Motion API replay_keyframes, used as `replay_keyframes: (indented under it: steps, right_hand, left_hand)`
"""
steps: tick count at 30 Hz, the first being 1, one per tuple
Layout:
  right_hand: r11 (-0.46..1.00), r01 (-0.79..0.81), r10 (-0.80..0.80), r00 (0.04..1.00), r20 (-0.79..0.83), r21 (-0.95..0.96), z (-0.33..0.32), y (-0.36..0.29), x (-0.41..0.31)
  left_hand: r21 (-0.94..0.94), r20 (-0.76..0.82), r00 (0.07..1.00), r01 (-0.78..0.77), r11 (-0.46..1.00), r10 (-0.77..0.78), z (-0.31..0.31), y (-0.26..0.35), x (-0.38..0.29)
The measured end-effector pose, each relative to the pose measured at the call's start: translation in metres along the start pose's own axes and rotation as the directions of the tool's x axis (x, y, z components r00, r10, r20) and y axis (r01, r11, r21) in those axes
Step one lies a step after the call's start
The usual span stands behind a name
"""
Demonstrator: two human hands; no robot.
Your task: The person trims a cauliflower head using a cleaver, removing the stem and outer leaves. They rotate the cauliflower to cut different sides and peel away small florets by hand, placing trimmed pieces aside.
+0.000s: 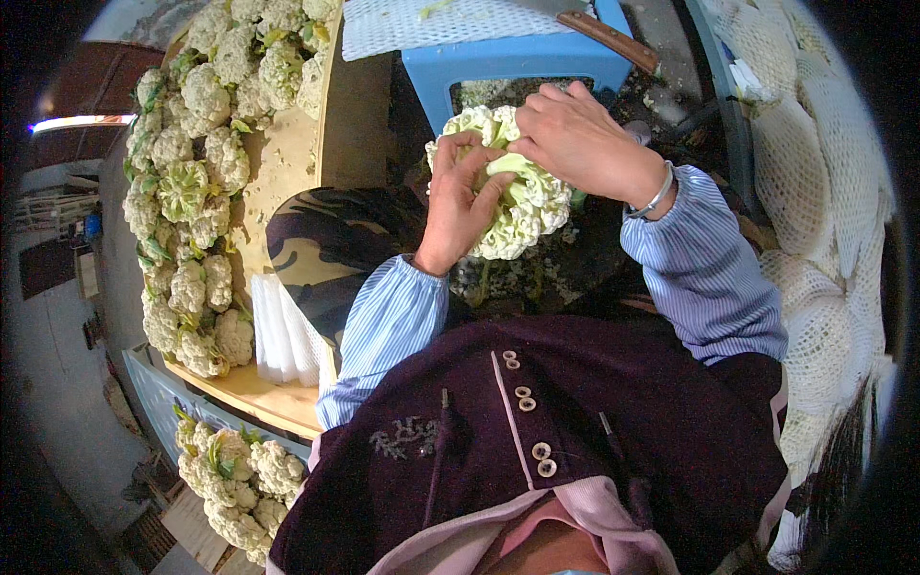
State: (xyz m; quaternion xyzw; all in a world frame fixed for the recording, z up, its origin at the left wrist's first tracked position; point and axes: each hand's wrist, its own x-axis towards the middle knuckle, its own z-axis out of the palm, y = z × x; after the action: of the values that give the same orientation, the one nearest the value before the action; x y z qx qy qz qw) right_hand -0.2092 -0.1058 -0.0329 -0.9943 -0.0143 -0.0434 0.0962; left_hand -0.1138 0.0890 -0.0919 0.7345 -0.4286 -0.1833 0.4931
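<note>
A cauliflower head [528,215] with its cut stem side facing up is between my two hands, above the floor in front of my lap. My left hand [463,194] lies on its near left part, thumb and fingers pressed in around the pale stalks. Bent fingers of my right hand [575,140] touch the upper right part of the same head; what their tips hold is hidden. A knife with a wooden handle [611,42] rests on a blue plastic stool [503,61] beyond the hands, beside a white foam net [445,29].
Many cauliflowers [205,93] cover a wooden table [280,154] at the left, with folded white foam nets [284,330] at its near edge. More cauliflowers [237,481] sit lower left. Net-wrapped goods [812,180] are piled at the right. Scraps [496,280] litter the floor.
</note>
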Motion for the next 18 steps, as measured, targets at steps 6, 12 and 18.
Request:
replay_keyframes:
  steps: [6,12,18]
  right_hand:
    - [0.955,-0.141,0.152,0.988,-0.022,0.261,-0.018,0.006,0.018]
    - [0.733,0.094,-0.096,0.995,-0.035,0.674,-0.066,0.02,-0.007]
    - [0.919,0.258,-0.137,0.918,-0.372,0.298,-0.038,0.001,-0.01]
  left_hand:
    - [-0.225,0.028,0.99,0.14,0.964,-0.138,0.002,-0.005,0.001]
    - [-0.297,-0.041,0.982,0.167,0.94,-0.187,-0.004,-0.011,0.005]
    - [-0.282,-0.111,0.987,0.08,0.956,-0.115,-0.004,-0.011,0.005]
